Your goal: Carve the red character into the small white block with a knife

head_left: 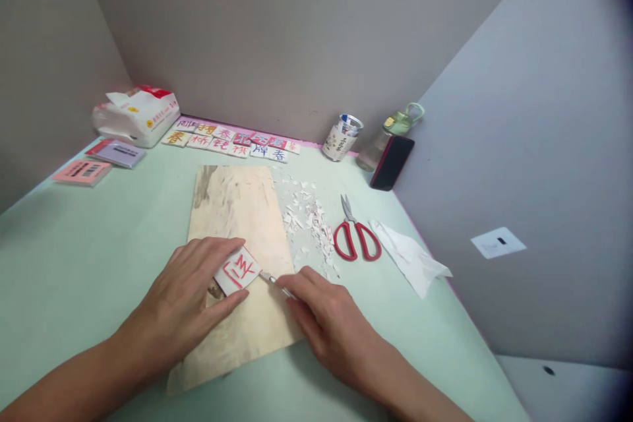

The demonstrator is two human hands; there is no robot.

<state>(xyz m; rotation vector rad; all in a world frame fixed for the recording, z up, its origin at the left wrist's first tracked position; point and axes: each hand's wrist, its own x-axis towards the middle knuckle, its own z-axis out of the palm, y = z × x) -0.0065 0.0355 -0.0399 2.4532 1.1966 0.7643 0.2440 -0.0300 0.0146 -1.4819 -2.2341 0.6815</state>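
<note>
A small white square block (239, 270) with a red written character lies over the wooden board (242, 204). My left hand (190, 293) grips it by two opposite edges, fingers on the far side and thumb on the near side. In my right hand (321, 316) is a thin craft knife (271, 277), pinched close to its blade. The blade tip meets or nearly meets the block's right corner; I cannot tell if it cuts in. White shavings (316, 217) are scattered just right of the board.
Red-handled scissors (357, 237) and a crumpled tissue (413, 257) lie to the right. Behind stand a can (341, 138), a bottle (373, 151) and a leaning phone (392, 163). Several lettered tiles (225, 143) line the back, near a tissue pack (136, 115) and two packets (82, 172).
</note>
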